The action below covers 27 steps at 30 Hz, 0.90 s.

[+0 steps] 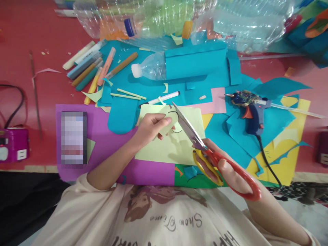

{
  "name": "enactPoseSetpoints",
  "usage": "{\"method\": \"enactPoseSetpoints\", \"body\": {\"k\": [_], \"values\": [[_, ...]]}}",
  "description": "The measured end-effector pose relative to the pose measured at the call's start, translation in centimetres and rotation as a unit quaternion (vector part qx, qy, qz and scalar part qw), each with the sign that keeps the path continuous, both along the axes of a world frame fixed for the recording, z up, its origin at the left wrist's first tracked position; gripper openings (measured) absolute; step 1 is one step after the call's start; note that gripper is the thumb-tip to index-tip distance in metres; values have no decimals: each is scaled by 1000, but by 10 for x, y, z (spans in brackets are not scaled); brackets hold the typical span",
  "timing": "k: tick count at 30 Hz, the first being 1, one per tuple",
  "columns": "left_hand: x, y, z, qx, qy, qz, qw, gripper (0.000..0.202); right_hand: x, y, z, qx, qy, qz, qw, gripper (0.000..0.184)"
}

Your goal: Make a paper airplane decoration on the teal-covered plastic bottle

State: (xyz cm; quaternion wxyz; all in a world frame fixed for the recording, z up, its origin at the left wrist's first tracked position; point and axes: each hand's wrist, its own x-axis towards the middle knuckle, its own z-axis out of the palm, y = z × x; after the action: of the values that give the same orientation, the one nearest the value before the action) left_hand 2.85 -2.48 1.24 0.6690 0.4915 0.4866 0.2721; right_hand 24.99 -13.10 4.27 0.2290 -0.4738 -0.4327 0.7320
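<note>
In my left hand [156,126] is a small pale green paper piece [170,122], pinched between thumb and fingers. My right hand [225,165] grips large scissors [191,131] with one red and one yellow handle. Their blades point up and left, and the tips lie beside the paper piece's upper right edge. Whether the blades touch the paper I cannot tell. Beneath both hands lies a pale green sheet [164,152] with a dark curved line drawn near the held piece. A white marker [164,98] rests just beyond that sheet.
A bottle wrapped in blue paper [196,63] lies ahead, with large clear bottles [243,24] behind. Several markers [87,68] are at the left, above a phone [73,138] on purple paper. A glue gun [253,112] with its cord lies right, among blue and yellow paper scraps.
</note>
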Motion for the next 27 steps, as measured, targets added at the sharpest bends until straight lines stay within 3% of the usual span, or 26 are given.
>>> {"method": "enactPoseSetpoints", "body": {"k": [7, 19, 27], "values": [[0, 0, 1, 0, -3, 4, 1000, 38, -2, 0, 3, -33, -13, -56, 998, 65], [-2, 3, 0, 15, -8, 34, 999, 33, 4, 6, -3, -30, 17, -1, 999, 64], [-2, 5, 3, 32, 8, 62, 998, 32, 6, -2, -10, -15, 15, -16, 1000, 65]]}}
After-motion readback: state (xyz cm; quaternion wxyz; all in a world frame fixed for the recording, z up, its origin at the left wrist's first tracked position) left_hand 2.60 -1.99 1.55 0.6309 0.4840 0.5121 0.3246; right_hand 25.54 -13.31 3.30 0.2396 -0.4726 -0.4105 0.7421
